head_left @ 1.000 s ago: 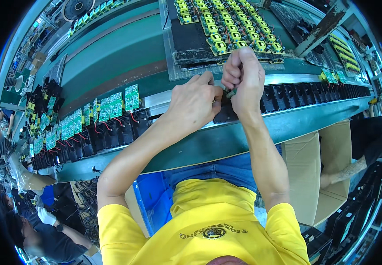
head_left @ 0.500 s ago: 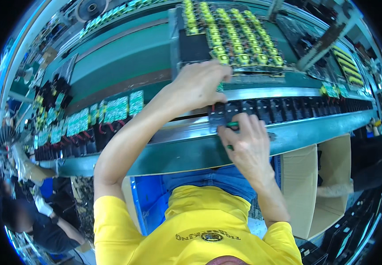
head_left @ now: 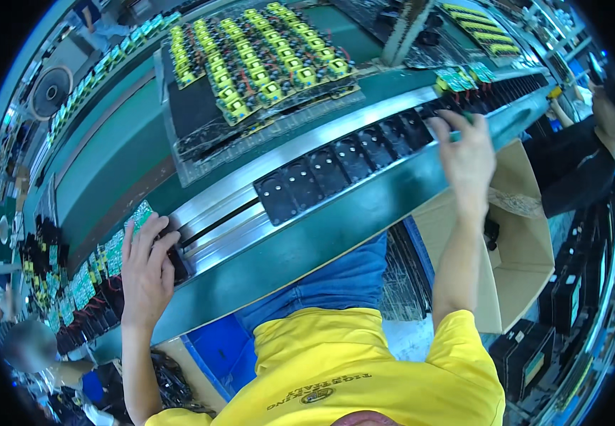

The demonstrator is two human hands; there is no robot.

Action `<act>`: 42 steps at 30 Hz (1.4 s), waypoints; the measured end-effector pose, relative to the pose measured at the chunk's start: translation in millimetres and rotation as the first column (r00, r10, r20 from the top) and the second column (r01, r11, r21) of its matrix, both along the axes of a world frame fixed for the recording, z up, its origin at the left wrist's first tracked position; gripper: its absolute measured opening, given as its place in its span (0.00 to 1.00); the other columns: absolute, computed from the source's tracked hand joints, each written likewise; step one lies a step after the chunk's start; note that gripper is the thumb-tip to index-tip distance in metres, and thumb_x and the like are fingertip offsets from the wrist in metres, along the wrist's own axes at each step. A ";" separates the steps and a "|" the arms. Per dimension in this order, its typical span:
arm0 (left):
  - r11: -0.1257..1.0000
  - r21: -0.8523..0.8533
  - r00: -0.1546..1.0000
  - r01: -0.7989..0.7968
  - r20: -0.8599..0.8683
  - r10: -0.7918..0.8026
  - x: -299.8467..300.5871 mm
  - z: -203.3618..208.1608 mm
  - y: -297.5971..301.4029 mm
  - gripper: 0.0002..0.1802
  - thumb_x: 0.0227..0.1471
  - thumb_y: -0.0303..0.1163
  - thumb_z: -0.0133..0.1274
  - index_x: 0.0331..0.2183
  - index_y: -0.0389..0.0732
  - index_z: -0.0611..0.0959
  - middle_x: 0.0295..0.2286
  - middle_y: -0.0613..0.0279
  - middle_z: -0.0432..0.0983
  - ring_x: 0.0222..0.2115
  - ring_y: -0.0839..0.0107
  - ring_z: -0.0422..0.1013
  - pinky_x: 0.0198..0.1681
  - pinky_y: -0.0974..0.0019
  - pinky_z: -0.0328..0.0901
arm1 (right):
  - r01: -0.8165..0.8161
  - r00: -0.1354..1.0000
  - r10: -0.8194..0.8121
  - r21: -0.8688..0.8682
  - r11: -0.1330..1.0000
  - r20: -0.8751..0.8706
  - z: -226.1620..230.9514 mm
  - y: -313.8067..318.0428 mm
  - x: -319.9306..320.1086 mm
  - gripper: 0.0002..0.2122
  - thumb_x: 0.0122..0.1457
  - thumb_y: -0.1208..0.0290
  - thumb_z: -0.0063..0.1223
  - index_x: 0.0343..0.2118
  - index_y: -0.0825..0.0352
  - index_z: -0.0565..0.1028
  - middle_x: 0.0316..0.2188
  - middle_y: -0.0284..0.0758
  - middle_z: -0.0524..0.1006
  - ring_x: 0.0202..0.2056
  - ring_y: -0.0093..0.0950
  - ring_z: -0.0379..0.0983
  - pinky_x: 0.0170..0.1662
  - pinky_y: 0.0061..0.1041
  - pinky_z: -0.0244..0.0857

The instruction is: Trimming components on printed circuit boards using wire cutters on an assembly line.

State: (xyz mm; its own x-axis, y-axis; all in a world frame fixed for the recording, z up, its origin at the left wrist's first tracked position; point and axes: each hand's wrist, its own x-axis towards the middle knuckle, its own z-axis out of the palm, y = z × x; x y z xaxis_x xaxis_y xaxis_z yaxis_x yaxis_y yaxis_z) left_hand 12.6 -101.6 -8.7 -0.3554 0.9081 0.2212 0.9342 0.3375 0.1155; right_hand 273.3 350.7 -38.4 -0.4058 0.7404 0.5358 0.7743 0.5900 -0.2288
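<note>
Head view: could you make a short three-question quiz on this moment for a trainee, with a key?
1. Multiple choice: what is at the fingers of the left hand?
A) a round fan
B) a black case at the end of a row
C) a roll of tape

2. True or false: the black cases form one unbroken row along the metal rail.

3. Short answer: on which side of the person is the open cardboard box?

Key:
1. B.
2. False; a bare stretch of rail lies between the case at the left hand and the next cases.
3. The person's right.
</note>
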 end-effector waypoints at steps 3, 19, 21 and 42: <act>0.997 -0.062 0.999 -0.042 0.002 0.042 2.2 10.1 -14.3 0.32 0.50 0.15 0.55 0.58 0.41 0.81 0.59 0.57 0.79 0.65 0.50 0.72 0.80 0.40 0.53 | 0.101 0.994 -0.100 -0.026 0.995 0.045 -3.3 48.1 16.2 0.16 0.70 0.49 0.63 0.51 0.53 0.91 0.51 0.41 0.82 0.44 0.47 0.84 0.47 0.45 0.80; 0.987 0.100 0.980 -0.126 -0.145 0.139 -89.7 -43.0 229.2 0.18 0.61 0.44 0.68 0.49 0.47 0.85 0.47 0.60 0.76 0.44 0.56 0.80 0.47 0.53 0.77 | 0.073 0.986 -0.065 -0.049 0.996 0.151 -13.5 89.2 18.2 0.19 0.73 0.50 0.59 0.45 0.61 0.90 0.47 0.43 0.80 0.39 0.52 0.82 0.41 0.46 0.78; 0.987 0.080 0.982 -0.138 -0.117 0.146 -85.7 -40.2 227.8 0.16 0.61 0.43 0.68 0.45 0.46 0.85 0.46 0.60 0.77 0.43 0.56 0.80 0.46 0.53 0.76 | 0.029 0.989 -0.024 -0.032 0.999 0.144 -15.3 75.5 15.8 0.18 0.74 0.50 0.59 0.46 0.61 0.90 0.47 0.43 0.80 0.39 0.52 0.81 0.41 0.47 0.77; 0.904 0.350 0.829 0.246 0.408 -0.383 49.1 51.9 156.2 0.63 0.52 0.17 0.68 0.79 0.33 0.49 0.50 0.43 0.80 0.43 0.51 0.82 0.40 0.54 0.79 | -0.875 0.480 0.633 -0.279 0.395 -0.608 55.3 -138.2 -54.7 0.40 0.42 0.64 0.86 0.63 0.64 0.84 0.46 0.36 0.75 0.41 0.30 0.69 0.45 0.30 0.65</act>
